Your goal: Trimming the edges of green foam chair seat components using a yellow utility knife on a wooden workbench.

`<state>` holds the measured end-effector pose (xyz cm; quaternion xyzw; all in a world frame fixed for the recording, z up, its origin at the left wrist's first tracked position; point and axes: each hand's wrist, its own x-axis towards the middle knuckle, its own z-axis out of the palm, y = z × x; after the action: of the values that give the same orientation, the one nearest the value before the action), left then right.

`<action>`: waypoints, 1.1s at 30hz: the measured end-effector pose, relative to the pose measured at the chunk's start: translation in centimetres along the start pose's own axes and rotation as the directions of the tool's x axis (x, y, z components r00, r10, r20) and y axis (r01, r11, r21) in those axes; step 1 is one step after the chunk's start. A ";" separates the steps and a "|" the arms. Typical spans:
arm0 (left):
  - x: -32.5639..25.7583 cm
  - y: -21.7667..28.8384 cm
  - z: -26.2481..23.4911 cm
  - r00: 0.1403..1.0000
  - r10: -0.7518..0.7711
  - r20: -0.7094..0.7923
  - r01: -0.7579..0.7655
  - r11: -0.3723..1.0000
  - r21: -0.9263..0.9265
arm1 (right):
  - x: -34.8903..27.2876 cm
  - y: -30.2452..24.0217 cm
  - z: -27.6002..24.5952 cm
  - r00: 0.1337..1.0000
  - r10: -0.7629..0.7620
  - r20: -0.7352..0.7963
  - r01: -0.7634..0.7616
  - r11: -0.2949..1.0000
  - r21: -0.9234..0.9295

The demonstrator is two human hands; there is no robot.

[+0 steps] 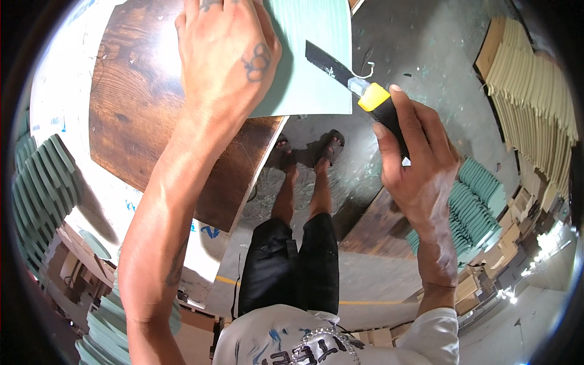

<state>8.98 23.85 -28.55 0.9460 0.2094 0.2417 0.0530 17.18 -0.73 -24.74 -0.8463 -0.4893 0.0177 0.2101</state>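
Note:
My right hand [420, 152] is wrapped around a black and yellow utility knife [375, 98]. Its dark blade is extended toward the upper left, flecked with white bits, and a thin curled shaving hangs beside it. The blade passes over a pale green sheet [316, 85]; whether it touches cannot be told. My left hand [231, 55] rests on the sheet's left side, over a brown wood-grain board [137, 79]. The fingers reach forward past the top of the picture, so their tips are hidden. The green sheet overhangs the board's right edge.
Under the board lies a white work surface [109, 188]. Stacked green pieces [45, 194] stand at the left, with more green stacks [471, 207] at the right. A tall stack of cream sheets [529, 97] is at the far right. My feet stand on the grey floor [395, 36].

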 end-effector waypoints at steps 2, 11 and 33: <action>0.0 0.4 -0.2 1.000 -0.015 0.017 0.016 1.000 -0.015 | 0.2 0.3 0.4 1.000 -0.004 -0.006 0.004 1.000 -0.004; 0.0 0.4 -0.1 1.000 0.019 -0.015 -0.019 0.999 -0.039 | 2.6 1.3 1.2 0.997 -0.047 -0.067 0.045 0.998 -0.043; 2.8 -0.5 -0.3 0.893 -0.401 0.206 0.410 0.912 -0.002 | 4.7 0.5 0.7 0.992 0.119 -0.048 -0.121 0.992 -0.047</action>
<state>10.85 25.53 -27.13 0.8996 0.3901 0.1332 0.1444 19.89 3.17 -24.75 -0.8792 -0.4330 -0.0012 0.1986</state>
